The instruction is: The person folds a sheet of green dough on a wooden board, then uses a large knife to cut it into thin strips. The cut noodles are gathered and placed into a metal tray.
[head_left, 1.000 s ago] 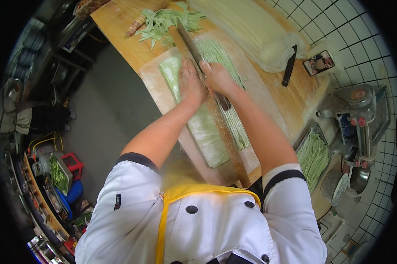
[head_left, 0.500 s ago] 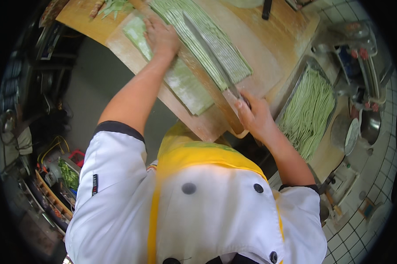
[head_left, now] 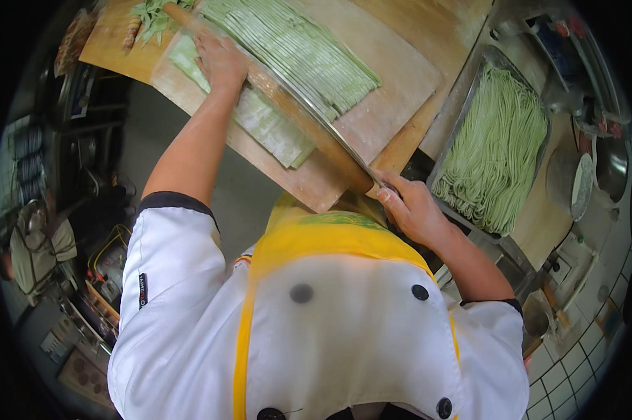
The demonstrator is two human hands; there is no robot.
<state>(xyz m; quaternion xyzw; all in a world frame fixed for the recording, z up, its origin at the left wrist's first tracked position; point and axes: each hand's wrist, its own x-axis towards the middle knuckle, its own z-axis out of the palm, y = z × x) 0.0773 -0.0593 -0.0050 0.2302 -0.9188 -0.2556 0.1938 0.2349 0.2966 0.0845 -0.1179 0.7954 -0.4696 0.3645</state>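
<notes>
L hand (head_left: 221, 64), upper left of frame: palm facing down, fingers spread, resting across the wooden rod (head_left: 295, 117); not closed around it. R hand (head_left: 415, 211), just R of frame ctr.: fingers curling closed, gripping the knife (head_left: 361, 164) at its handle end; the handle itself is mostly hiding inside the fist.

The rod is running diagonally from upper L to ctr. of frame. The knife blade is lying along the rod's R side, edge-on to the cam. & showing as a thin grey line; whether it is touching the rod along its full length, cannot tell.

The green dough sheet (head_left: 272, 131) is lying L of the rod, upper-ctr. L of frame, dusted w/ flour, one part showing above the L wrist & one below. The cut strips (head_left: 295, 57) are lying R of the rod, upper ctr., side by side & roughly parallel to it. Sheet, strips & rod are all resting on the pale board (head_left: 407, 91), which is sitting on the wooden table (head_left: 109, 45).

Loose green pieces (head_left: 150, 19) are lying near the rod's far end, upper L. The metal tray (head_left: 463, 115), R side of frame, is holding a heap of green noodles (head_left: 496, 150). The wearer is wearing a yellow apron (head_left: 330, 241) over a white jacket (head_left: 172, 294), lower half of frame.
</notes>
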